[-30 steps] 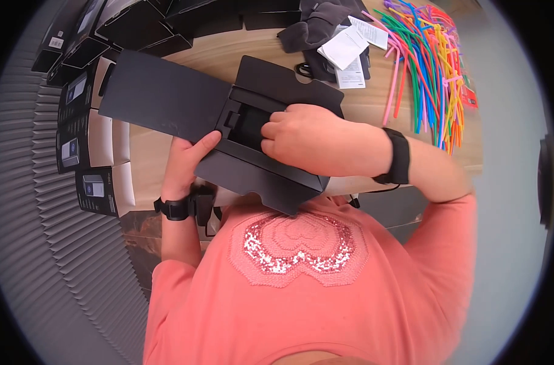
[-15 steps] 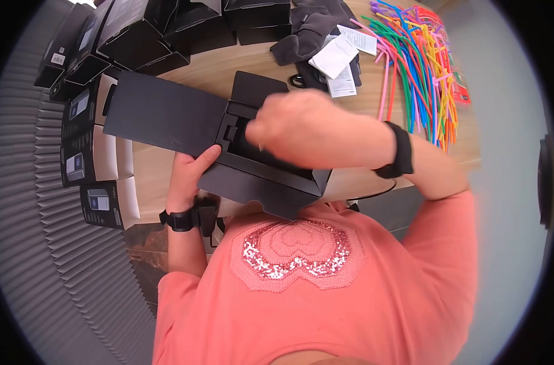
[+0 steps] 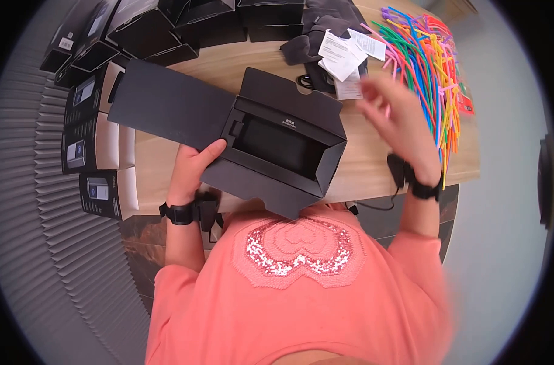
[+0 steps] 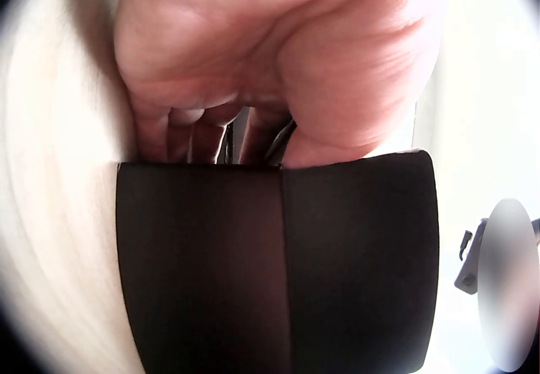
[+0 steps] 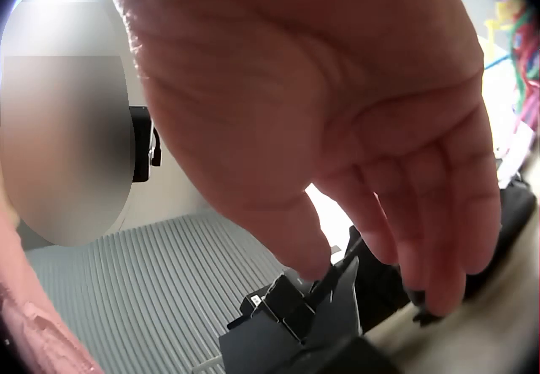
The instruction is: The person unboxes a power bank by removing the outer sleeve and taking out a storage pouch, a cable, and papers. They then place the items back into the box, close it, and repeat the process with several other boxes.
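Note:
A black cardboard box [image 3: 259,179] lies tilted in front of the person, its long lid flap [image 3: 170,103] folded out to the left and side flaps spread. Inside is a dark rectangular recess [image 3: 280,147], with small white print on the strip beside it. My left hand [image 3: 193,168] grips the box by its left edge, thumb on top; in the left wrist view its fingers go behind the black panel [image 4: 202,256]. To the right of the box, my right hand [image 3: 401,118] is raised over the table, slightly blurred, its fingers loosely bent and holding nothing in the right wrist view.
Behind the box lie white leaflets [image 3: 341,56], grey cloth [image 3: 327,27] and a coiled black cable [image 3: 304,81]. Colourful bendy straws [image 3: 420,73] spread over the right side. Black boxes [image 3: 146,27] stand along the back, with several opened ones [image 3: 100,188] at the left edge.
My right hand has come up out of the box and swung to the right, uncovering the recess and its print. The left hand keeps its grip on the box.

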Available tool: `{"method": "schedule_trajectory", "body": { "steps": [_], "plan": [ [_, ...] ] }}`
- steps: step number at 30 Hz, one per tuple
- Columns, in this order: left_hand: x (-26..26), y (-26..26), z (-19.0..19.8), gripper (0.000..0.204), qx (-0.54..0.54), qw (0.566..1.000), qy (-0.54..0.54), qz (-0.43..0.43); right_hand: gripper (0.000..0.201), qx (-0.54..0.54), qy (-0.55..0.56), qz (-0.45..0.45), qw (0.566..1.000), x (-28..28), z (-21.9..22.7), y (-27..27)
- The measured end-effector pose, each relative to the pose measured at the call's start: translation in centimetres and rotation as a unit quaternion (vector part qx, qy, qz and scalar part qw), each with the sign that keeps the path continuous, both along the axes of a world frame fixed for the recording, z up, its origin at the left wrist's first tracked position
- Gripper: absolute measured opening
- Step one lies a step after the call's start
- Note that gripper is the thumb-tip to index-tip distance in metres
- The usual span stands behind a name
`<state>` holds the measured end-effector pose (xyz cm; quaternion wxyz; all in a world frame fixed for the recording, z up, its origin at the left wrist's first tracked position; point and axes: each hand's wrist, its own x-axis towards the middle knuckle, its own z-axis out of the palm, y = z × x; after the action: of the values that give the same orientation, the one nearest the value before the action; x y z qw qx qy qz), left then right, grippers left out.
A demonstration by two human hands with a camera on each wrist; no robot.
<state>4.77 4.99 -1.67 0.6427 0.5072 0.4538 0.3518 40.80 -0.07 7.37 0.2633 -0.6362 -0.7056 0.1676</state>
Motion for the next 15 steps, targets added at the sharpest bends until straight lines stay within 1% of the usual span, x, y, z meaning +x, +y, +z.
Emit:
{"method": "schedule_trajectory", "body": {
  "steps": [1, 3, 4, 6, 7, 8, 9, 11, 12, 13, 15],
  "plan": [
    [0.1, 0.0, 0.1, 0.044, -0.001, 1.0, 0.001, 0.007, 0.03, -0.052, 0.057, 0.009, 0.997, -0.2, -0.7, -1.4],
    [0.1, -0.1, 0.2, 0.042, -0.019, 1.0, -0.018, -0.002, 0.029, -0.087, 0.149, 0.013, 0.985, -1.3, -3.2, -3.4],
    [0.0, -0.2, 0.4, 0.042, -0.018, 1.0, -0.015, 0.001, 0.023, -0.118, 0.223, -0.014, 0.968, -2.1, -4.4, -4.0],
    [-0.1, -0.2, 0.6, 0.042, -0.034, 0.999, 0.003, -0.028, 0.023, -0.106, 0.218, -0.021, 0.97, -3.1, -7.1, -4.6],
    [0.1, -0.5, 0.7, 0.042, 0.047, 0.998, 0.046, -0.014, 0.026, -0.083, 0.212, -0.033, 0.973, -3.4, -7.8, -4.2],
    [0.2, -1.0, 0.8, 0.043, 0.053, 0.998, 0.028, -0.015, 0.031, -0.034, 0.221, -0.029, 0.974, -3.9, -8.0, -4.1],
    [0.3, -1.3, 1.0, 0.044, 0.058, 0.998, 0.009, -0.016, 0.031, -0.02, 0.224, -0.033, 0.974, -3.9, -7.9, -4.0],
    [0.0, -1.8, 1.3, 0.043, 0.068, 0.998, 0.011, -0.012, 0.029, -0.012, 0.229, 0.014, 0.973, -3.8, -7.7, -3.8],
    [-0.2, -1.9, 1.5, 0.043, 0.063, 0.998, 0.01, -0.001, 0.019, -0.037, 0.195, 0.032, 0.98, -3.4, -7.6, -4.0],
    [-0.2, -2.0, 1.9, 0.043, 0.069, 0.998, 0.011, -0.005, 0.019, -0.029, 0.196, 0.029, 0.98, -3.5, -7.4, -4.0],
    [-0.1, -1.8, 2.9, 0.042, 0.062, 0.998, -0.002, 0.006, 0.013, 0.002, 0.224, 0.053, 0.973, -4.0, -7.1, -4.0]
  ]
}}
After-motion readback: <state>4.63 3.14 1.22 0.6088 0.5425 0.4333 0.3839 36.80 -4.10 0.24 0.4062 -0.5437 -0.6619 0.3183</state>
